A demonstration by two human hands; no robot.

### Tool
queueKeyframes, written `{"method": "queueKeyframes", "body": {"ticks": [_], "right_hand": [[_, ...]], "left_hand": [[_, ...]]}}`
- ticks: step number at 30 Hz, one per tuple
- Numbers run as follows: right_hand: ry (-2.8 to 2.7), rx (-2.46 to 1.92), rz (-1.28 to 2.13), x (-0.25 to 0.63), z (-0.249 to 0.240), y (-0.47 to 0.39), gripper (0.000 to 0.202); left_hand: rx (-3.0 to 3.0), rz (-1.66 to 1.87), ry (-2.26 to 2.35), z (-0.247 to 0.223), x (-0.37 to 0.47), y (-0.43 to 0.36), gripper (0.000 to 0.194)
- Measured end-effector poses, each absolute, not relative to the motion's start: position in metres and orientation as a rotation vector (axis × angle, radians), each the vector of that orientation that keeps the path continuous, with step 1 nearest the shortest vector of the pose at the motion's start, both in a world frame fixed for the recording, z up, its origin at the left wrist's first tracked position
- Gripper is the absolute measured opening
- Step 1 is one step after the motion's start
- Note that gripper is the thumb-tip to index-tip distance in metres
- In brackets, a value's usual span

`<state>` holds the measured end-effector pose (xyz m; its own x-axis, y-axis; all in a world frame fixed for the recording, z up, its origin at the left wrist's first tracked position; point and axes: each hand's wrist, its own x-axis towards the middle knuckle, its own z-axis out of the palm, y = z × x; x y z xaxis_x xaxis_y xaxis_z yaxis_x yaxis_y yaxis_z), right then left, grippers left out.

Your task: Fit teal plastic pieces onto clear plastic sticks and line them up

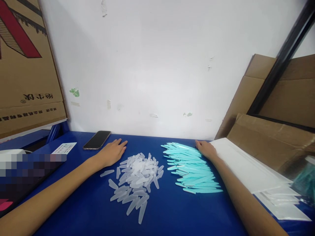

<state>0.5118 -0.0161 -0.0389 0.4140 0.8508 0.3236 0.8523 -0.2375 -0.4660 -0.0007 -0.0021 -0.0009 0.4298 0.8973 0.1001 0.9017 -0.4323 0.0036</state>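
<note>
Left of the frame's centre, the left hand [112,154] lies flat on the blue table [167,216], loosely spread, near the phone [97,140]; right of centre, the right hand [207,150] rests beside the teal sticks [191,170], grip impossible to tell; whitish plastic pieces [140,173] lie heaped at lower centre

Single head-worn view, facing forward and down, hands [114,152] near, wall [157,65] behind them
</note>
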Motion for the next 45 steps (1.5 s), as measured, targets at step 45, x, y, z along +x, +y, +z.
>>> {"method": "queueKeyframes", "body": {"ticks": [45], "right_hand": [[-1.647, -2.417, -0.074, 0.495, -0.02, -0.025, 0.058]], "left_hand": [[-2.616, -0.121, -1.648, -0.001, -0.001, -0.002, 0.061]]}}
